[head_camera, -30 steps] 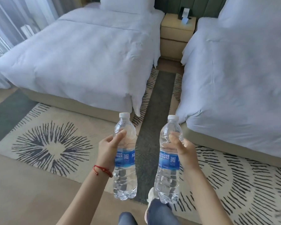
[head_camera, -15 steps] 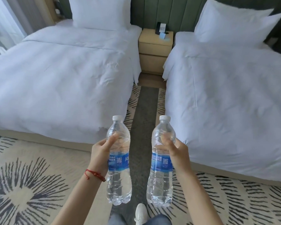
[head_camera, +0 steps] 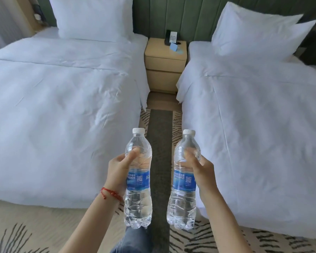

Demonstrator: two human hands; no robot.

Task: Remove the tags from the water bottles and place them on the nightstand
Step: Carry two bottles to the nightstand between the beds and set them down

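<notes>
Bottles upright, one per hand: left hand (head_camera: pixel 118 172) wrapped round left bottle (head_camera: pixel 138 179), right hand (head_camera: pixel 202 170) wrapped round right bottle (head_camera: pixel 184 181), thumbs across the upper bodies. Since a second ago the view has swung from the rug to the aisle between the beds; nightstand (head_camera: pixel 165 59) now dead ahead, still well apart. No neck tags visible, possibly already off. Phone (head_camera: pixel 171 37) and blue card at nightstand's back-right corner; front-left looks free.

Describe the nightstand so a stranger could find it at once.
Look at the far end of the room, against the green headboard wall. In the gap between the two white beds stands the nightstand, a beige two-drawer block. It alone carries a dark phone and blue cards on top.
</notes>
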